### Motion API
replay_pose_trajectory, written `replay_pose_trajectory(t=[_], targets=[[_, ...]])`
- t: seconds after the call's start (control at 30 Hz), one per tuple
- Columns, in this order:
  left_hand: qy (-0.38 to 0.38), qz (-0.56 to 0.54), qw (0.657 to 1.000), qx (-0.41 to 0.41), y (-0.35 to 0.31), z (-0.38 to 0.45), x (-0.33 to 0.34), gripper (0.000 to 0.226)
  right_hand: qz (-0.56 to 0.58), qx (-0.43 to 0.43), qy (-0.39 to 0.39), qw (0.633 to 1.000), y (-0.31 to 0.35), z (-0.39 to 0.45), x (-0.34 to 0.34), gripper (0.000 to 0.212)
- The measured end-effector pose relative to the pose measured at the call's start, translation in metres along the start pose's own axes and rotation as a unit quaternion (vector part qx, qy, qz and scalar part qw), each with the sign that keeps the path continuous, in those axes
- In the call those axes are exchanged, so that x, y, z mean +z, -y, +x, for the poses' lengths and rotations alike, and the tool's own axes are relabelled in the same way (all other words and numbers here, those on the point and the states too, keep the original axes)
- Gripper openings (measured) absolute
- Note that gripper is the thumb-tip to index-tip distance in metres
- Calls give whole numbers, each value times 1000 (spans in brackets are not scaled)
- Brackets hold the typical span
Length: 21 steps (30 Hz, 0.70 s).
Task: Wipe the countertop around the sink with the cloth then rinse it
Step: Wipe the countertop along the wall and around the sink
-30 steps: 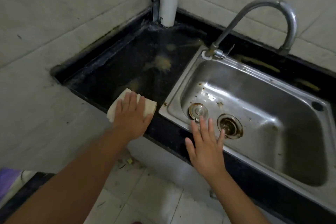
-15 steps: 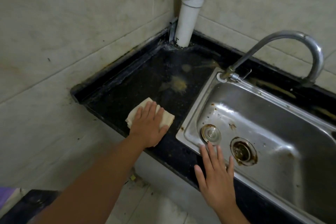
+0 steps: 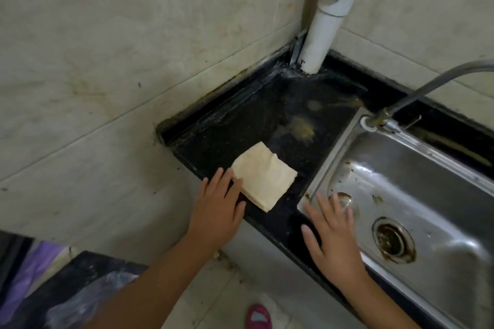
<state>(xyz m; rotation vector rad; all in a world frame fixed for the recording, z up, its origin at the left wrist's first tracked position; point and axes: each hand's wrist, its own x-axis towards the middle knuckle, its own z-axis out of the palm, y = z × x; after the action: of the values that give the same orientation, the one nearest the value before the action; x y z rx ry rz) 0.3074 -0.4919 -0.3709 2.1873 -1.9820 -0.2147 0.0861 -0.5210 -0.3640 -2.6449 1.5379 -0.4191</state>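
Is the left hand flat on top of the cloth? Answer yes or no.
No: the left hand lies beside the cloth, only its fingertips at the near edge.

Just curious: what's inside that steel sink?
The stainless steel sink holds a grimy open drain and brown specks. The right hand partly covers a round metal plug.

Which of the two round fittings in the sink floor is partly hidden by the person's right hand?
The capped round fitting near the sink's left corner; the right hand's fingertips overlap it. The other, the open rusty drain, lies uncovered, right of the hand.
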Motion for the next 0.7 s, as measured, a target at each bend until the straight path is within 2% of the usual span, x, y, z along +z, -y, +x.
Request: replay_pose_trajectory(t=[0.03,0.1,0.2,0.33,0.43,0.5,0.6,0.7], targets=[[5,-11,1000,-21,5,-7,3,54,7,-33,15,999,9,24,-2,61],[30,-35,996,-71,10,-17,3,59,10,-71,126,989,27,74,0,75],[32,-18,992,-121,12,-22,5,50,-40,-118,271,955,47,115,22,95],[4,-59,983,-172,17,-17,10,50,-77,-176,272,943,60,140,43,98],[-34,-66,979,-189,21,-8,16,51,-61,-170,283,942,86,181,55,67],[-52,-35,980,-190,22,-5,21,49,-44,-195,283,938,106,204,63,52],[-69,-14,980,-188,22,-6,25,49,-42,-237,297,924,108,204,64,49],[-89,-13,981,-175,25,-8,28,50,-58,-293,293,908,82,167,56,68]])
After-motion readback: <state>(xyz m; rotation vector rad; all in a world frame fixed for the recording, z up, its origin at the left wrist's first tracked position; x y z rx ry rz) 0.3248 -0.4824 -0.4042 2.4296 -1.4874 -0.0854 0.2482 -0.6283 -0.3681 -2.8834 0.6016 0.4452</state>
